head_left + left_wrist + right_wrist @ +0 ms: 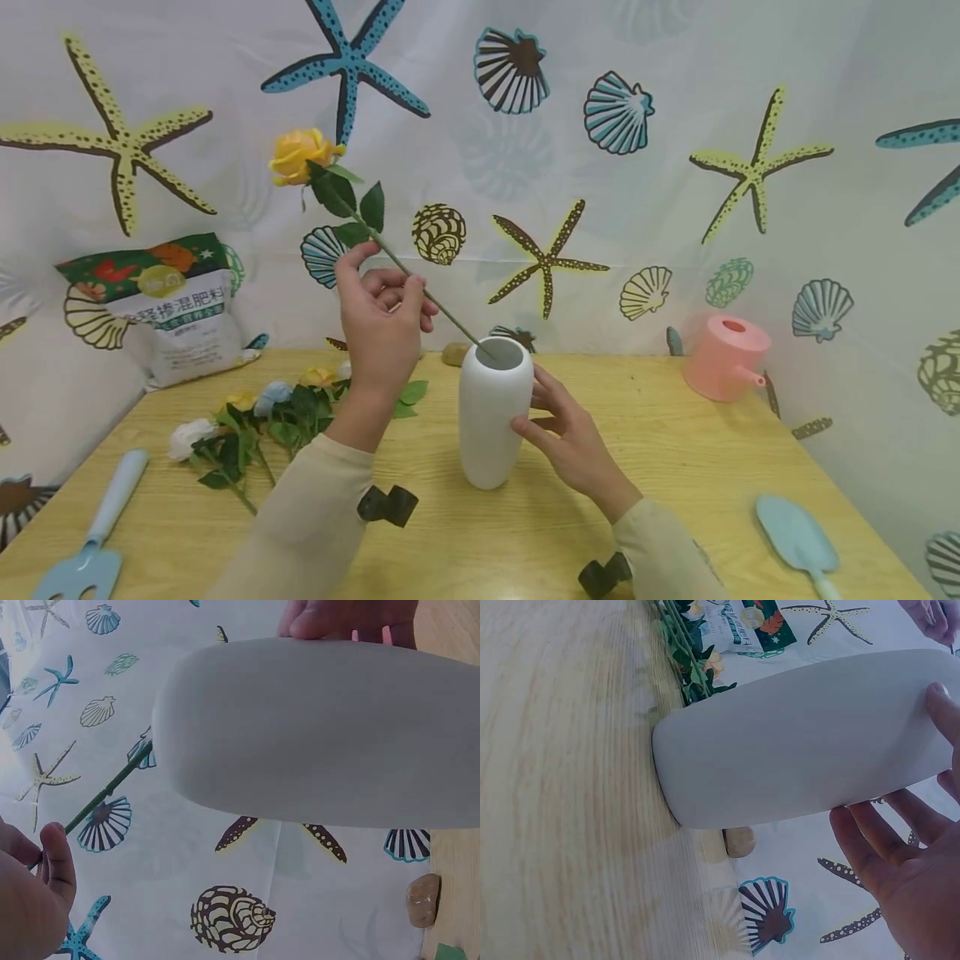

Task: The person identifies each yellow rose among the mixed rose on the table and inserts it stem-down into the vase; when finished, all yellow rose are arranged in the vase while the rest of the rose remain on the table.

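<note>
My left hand (390, 271) pinches the thin green stem (442, 310) of a yellow artificial rose (300, 156). The stem slants down to the right, and its lower end sits in the mouth of a white vase (491, 417) standing on the wooden table (675, 467). My right hand (546, 412) lies against the vase's right side with straight fingers. In the left wrist view the vase (322, 735) fills the frame, with the stem (105, 795) and my left hand (30, 900) at the lower left. In the right wrist view my right hand's fingers (900, 862) touch the vase (795, 742).
A bunch of artificial flowers (255, 421) lies left of the vase, with a fertiliser bag (168, 304) behind it. A blue rake (93, 533) lies front left and a blue trowel (798, 537) front right. A pink watering can (726, 357) and a small stone (453, 353) sit at the back.
</note>
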A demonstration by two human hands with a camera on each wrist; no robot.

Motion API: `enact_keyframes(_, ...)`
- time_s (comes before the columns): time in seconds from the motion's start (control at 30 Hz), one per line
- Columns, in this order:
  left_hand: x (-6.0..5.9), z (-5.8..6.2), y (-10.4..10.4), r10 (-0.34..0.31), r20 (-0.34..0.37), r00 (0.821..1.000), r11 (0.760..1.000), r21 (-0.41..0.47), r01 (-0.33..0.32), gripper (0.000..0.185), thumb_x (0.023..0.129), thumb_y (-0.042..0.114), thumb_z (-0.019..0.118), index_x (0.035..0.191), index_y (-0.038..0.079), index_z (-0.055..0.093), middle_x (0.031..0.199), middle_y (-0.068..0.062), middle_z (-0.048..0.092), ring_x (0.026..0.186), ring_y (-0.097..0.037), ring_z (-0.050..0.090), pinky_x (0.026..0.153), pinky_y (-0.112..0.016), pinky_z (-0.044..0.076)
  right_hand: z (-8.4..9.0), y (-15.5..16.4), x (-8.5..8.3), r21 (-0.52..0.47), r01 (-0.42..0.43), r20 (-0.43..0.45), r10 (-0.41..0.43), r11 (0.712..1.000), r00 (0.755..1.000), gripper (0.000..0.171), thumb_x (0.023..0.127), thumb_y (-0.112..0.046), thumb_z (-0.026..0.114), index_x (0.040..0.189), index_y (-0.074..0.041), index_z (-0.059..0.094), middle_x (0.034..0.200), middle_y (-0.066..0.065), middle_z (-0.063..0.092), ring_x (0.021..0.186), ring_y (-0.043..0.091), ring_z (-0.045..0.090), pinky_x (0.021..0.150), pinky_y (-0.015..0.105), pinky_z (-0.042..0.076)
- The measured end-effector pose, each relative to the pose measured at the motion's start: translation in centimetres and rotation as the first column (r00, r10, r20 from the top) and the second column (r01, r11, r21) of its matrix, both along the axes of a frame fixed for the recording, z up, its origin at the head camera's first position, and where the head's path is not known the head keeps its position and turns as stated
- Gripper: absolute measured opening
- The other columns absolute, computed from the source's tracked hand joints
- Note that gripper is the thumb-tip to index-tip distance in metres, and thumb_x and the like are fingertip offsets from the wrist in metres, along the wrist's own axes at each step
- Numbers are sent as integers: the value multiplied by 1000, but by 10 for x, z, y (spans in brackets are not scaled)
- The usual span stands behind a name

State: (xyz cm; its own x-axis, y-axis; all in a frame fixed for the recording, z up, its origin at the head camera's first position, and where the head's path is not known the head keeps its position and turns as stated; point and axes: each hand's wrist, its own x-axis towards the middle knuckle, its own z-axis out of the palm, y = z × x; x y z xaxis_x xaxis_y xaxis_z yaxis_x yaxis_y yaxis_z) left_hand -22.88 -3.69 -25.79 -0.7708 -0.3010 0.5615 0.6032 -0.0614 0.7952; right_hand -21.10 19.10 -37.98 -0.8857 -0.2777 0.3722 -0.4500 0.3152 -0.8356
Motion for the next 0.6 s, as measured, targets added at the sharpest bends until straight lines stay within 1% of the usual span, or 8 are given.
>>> enact_keyframes(0.07,0,-4,5,-8,20,1000,998,-61,9,51,98,-1,59,142,6,35,92,-5,58,60,-10,62,55,-21,54,0,0,-1,-2,-6,-1,6,1000,1000,71,97,-18,69,157,-28,34,146,12,56,130,33,57,99,44,54)
enact_keyframes(0.17,1,-11,10,-18,54,998,986,-163,27,53,97,1,60,144,7,36,95,-10,60,63,-13,63,57,-21,54,0,-1,-1,-7,-12,2,12,1000,1000,71,97,-18,69,157,-28,34,146,12,56,130,33,57,99,45,54)
enact_keyframes(0.3,2,-19,14,-5,92,996,951,-307,34,54,96,3,63,144,6,39,96,-14,64,67,-14,62,62,-20,53,1,-1,-1,-4,-12,6,12,1000,1000,71,97,-19,69,157,-29,34,146,12,56,130,33,57,99,45,54)
enact_keyframes(0.37,1,-22,16,9,105,994,932,-361,30,52,95,4,65,141,6,41,95,-14,66,68,-17,61,62,-21,52,0,-1,-1,1,-10,9,10,1000,1000,71,97,-20,69,158,-30,34,146,11,56,130,33,57,99,44,54)
enact_keyframes(0.5,0,-25,19,36,130,991,904,-426,23,50,94,7,66,138,8,44,93,-12,68,68,-20,61,61,-26,50,1,-1,-1,4,-4,18,4,1000,1000,71,97,-21,69,158,-31,33,147,11,55,131,32,57,100,45,53)
enact_keyframes(0.6,0,-25,21,46,149,988,895,-446,26,48,94,11,66,137,9,45,93,-11,68,68,-21,60,60,-29,49,0,0,0,5,0,24,0,1000,1000,72,97,-21,69,158,-31,33,147,11,55,131,32,57,100,47,53)
